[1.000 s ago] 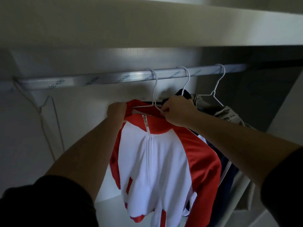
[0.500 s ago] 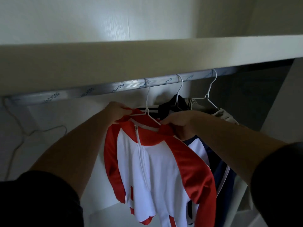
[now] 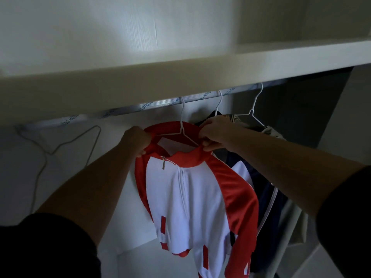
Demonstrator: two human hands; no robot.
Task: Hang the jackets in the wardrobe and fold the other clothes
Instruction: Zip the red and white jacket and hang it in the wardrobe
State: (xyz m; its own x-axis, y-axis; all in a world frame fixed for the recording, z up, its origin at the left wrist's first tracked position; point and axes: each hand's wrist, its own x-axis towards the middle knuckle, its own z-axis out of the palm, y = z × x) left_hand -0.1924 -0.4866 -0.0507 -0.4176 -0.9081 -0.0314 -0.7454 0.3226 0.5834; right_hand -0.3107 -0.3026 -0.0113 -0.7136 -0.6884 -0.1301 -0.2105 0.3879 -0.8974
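Note:
A red and white zip jacket hangs on a white wire hanger hooked over the wardrobe's metal rail. My left hand grips the left side of its red collar. My right hand pinches the right side of the collar. The collar stands spread open between both hands. Just to the right a dark navy jacket and a beige jacket hang on their own white hangers.
A thick white shelf runs above the rail. An empty wire hanger hangs at the left near the wardrobe's white back wall. A dark panel lies at the right behind the jackets.
The view has tilted upward, so the shelf hides more of the rail. Both hands have pulled the red collar wider apart and raised it around the hanger's neck.

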